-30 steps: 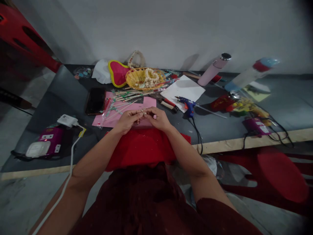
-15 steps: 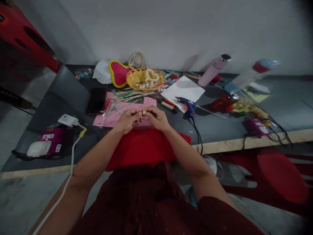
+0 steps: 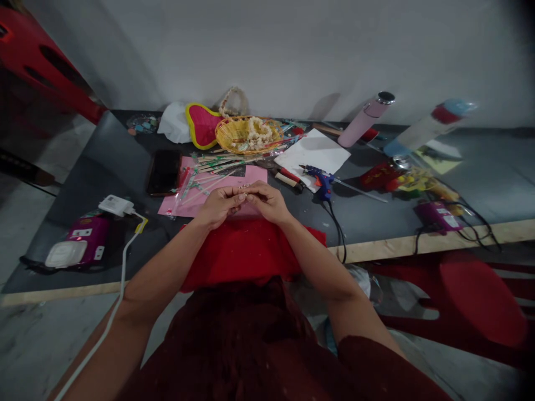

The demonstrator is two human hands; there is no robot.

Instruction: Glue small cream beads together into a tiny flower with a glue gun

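My left hand (image 3: pixel 221 206) and my right hand (image 3: pixel 267 203) meet at the fingertips above the front of the pink sheet (image 3: pixel 256 174). Both are closed in a pinch around something small that the fingers almost fully hide. Below them a red cloth (image 3: pixel 246 250) hangs over the table's front edge. Thin sticks with green bits (image 3: pixel 217 166) lie on the pink sheet just behind my hands. A yellow basket (image 3: pixel 228 136) holding a cream beaded string (image 3: pixel 259 133) stands farther back.
A blue glue gun (image 3: pixel 324 184) rests by white paper (image 3: pixel 321 150), its cord running off the front edge. A phone (image 3: pixel 165 171) and purple power block (image 3: pixel 99 236) are left; a pink flask (image 3: pixel 363 123), red can (image 3: pixel 378 175) and second purple block (image 3: pixel 438 216) are right.
My fingertips have closed together over the small cream-coloured piece, which showed between them before and is now mostly hidden. The arms have hardly moved.
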